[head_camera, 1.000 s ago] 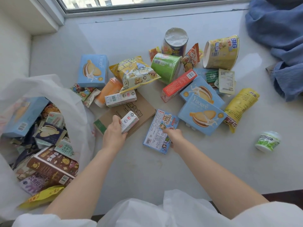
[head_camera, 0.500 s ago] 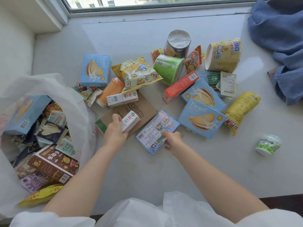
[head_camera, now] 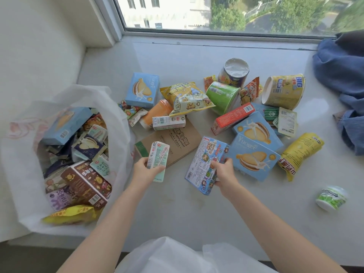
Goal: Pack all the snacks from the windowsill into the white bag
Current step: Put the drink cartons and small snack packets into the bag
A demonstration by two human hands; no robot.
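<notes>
Fingers of the left hand (head_camera: 146,171) are gripping a carton (head_camera: 158,159); right hand (head_camera: 223,170) is pinching a box (head_camera: 204,160). Both are lifted, probably for one trip to the bag (head_camera: 118,107) lying open left.

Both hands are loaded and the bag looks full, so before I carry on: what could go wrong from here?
1. The bag is crowded and its mouth sags; the carton in the left hand might catch the rim or slide back out.
2. The right hand grips the cartoon box by one edge only, so it may twist loose.
3. That box touches the blue box; lifting could drag the pile.
</notes>
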